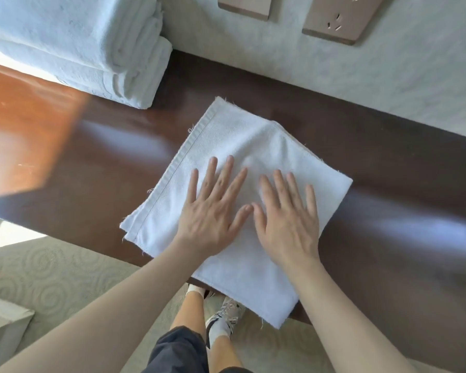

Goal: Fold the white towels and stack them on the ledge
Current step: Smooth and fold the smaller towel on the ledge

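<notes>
From the head camera, a white towel lies partly folded on the dark wooden ledge, its near end hanging over the ledge's front edge toward the person's feet. Both hands lie flat on its middle with fingers straight and spread — the left hand and the right hand side by side, thumbs nearly touching, pressing rather than gripping anything.

The towel's long axis runs from the far-left corner down to the overhanging near-right end, so the likely next fold would bring that hanging end up over the part under the palms. The stack of folded towels sits far left on the ledge — nearer the left hand.
</notes>
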{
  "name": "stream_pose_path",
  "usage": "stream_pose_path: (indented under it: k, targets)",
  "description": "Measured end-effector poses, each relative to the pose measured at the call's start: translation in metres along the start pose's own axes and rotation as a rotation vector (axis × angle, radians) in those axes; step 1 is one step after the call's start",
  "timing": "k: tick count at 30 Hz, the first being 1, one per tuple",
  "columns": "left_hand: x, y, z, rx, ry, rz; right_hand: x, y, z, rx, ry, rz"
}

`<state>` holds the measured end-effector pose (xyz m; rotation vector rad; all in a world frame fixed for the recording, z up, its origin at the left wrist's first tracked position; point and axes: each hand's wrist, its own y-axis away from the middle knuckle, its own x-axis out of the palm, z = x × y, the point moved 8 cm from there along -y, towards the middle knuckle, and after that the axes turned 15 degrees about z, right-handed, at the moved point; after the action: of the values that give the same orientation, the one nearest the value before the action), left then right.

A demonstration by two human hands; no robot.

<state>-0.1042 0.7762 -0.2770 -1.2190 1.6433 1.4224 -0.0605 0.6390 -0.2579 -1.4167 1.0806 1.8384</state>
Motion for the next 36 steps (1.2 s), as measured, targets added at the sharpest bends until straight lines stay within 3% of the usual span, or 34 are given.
stream_pose_path:
  k: [3, 6, 11, 14, 18, 21, 24, 27, 29, 33, 36]
  targets:
    - [0.005, -0.032, -0.004, 0.055, -0.086, 0.082, 0.007, -0.002, -0.028, 0.017, -0.058, 0.039]
    - [0.006, -0.032, -0.002, 0.086, -0.127, 0.054, 0.02, -0.008, -0.057, -0.013, 0.023, 0.148]
    - [-0.001, -0.035, -0.002, 0.175, -0.119, 0.01, 0.026, -0.006, -0.072, 0.042, 0.03, 0.144]
    - [-0.011, -0.055, -0.003, 0.315, -0.161, 0.042, 0.028, 0.012, -0.068, 0.166, -0.024, 0.11]
    - [-0.021, -0.091, -0.013, 0.509, -0.39, 0.152, 0.035, 0.043, -0.046, 0.443, -0.114, 0.14]
    - [-0.032, -0.089, -0.034, 0.468, -0.352, 0.067, 0.016, 0.036, -0.032, 0.465, -0.142, 0.02]
    - [-0.022, -0.057, -0.05, 0.266, -0.206, -0.051, -0.008, 0.003, -0.042, 0.323, -0.137, -0.127]
    - [0.005, -0.032, -0.035, 0.09, -0.043, 0.03, -0.002, -0.026, -0.05, 0.159, -0.187, -0.045]
    - [0.011, -0.033, -0.029, 0.161, -0.115, 0.086, 0.011, -0.021, -0.052, 0.162, -0.184, 0.016]
    - [0.0, -0.056, -0.027, 0.479, -0.254, 0.121, 0.023, 0.018, -0.049, 0.439, -0.22, -0.021]
    - [-0.004, -0.054, -0.021, 0.555, -0.28, 0.111, 0.016, 0.016, -0.044, 0.488, -0.201, -0.009]
